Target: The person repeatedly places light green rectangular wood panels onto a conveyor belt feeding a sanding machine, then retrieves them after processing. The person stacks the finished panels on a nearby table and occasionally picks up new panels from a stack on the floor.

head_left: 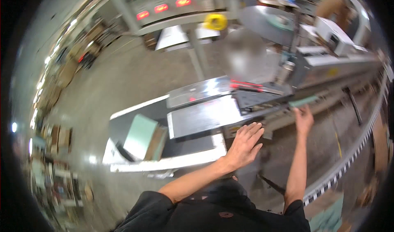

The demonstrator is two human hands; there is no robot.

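My right hand [304, 120] is raised at the machine's front side. Its fingers close on the near edge of a thin pale green flat piece [303, 101], seen nearly edge-on and a little blurred. My left hand [245, 145] hovers in front of the metal plate [205, 116], fingers stretched out and holding nothing. On the dark conveyor belt [186, 150] to the left sits a pale green block-like stack [140, 134] with a brown side. A red-and-black hand tool [250, 86] rests on the machine beyond my hands.
A curved roller rail [342, 166] sweeps round my right side. A long machine bed [336, 72] extends to the right. Ahead stands a control panel [164, 10] with red lit displays, near a yellow tape roll [215, 21]. More pale green material [326, 213] lies at lower right.
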